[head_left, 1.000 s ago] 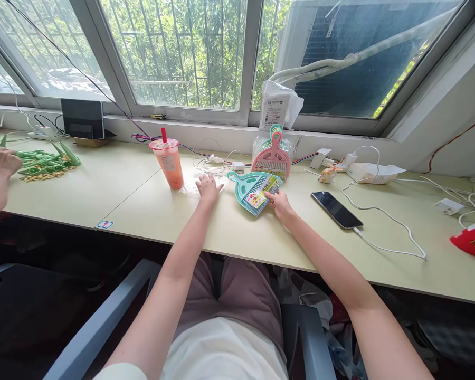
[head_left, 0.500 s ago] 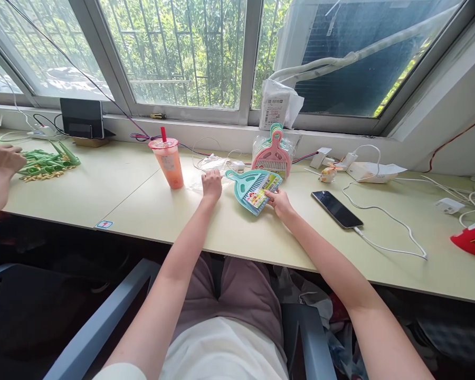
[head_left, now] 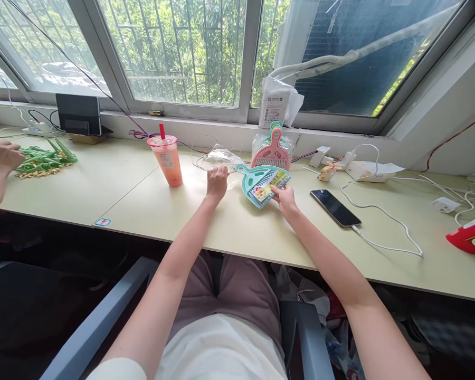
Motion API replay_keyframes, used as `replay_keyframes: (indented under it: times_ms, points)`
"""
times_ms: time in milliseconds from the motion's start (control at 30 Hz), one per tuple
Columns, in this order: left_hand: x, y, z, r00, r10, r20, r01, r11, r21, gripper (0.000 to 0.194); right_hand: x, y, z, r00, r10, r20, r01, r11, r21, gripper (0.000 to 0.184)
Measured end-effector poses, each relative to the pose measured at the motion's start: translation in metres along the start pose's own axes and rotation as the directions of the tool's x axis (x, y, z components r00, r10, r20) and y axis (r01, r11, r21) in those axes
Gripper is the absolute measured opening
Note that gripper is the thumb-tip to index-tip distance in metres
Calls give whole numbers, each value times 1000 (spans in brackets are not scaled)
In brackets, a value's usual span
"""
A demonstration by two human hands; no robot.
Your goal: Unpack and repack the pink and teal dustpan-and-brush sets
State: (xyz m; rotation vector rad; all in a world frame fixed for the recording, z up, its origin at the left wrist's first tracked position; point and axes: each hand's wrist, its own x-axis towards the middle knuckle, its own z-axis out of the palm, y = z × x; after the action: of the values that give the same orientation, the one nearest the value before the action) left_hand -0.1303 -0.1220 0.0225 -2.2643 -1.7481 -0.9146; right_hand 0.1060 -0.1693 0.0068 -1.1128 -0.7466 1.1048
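A mint-green mini dustpan (head_left: 248, 184) with a small brush and a printed card is tilted above the table. My right hand (head_left: 285, 198) pinches its wide edge at the lower right, thumb on the card. The dustpan's handle points left, toward my left hand (head_left: 217, 183). That hand is closed, and crumpled clear plastic bag (head_left: 226, 156) shows around and behind it; its grip on the film is partly hidden. Behind the dustpan stands a stack of similar sets, a pink dustpan (head_left: 275, 150) in front, wrapped in clear plastic.
A red-lidded drink cup (head_left: 167, 161) stands left of my left hand. On the right lie a charging phone (head_left: 335, 208), white cables and a small toy (head_left: 326, 172). At far left, another person's hand (head_left: 2, 157) is near a green pile (head_left: 43, 161). A tablet (head_left: 79, 115) stands behind.
The dustpan and my right hand have moved slightly right and up. My left hand has shifted a little right, and more of the clear plastic shows behind it.
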Motion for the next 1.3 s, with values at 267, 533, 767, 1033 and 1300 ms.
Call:
replay_keyframes:
  times_ms: [267,533,767,1033,1300]
  points:
    - [-3,10,4,976,208,65,-196,968,-160,24,-10,-2,12,979,-39,201,44,999,-22,23]
    - [-11,30,-6,989,122,-83,-141,943,-300,29,-11,4,13,998,-25,51,22,998,60,24]
    - [9,9,-12,893,-422,157,357,450,-819,61,-10,1,16,997,-77,21,74,988,134,26]
    - [-6,45,11,936,119,331,342,-97,-935,59,-20,2,25,990,-144,-7,144,980,138,22]
    - [-16,56,15,856,283,433,479,-119,-869,57,-20,2,21,956,-261,-132,267,963,34,24]
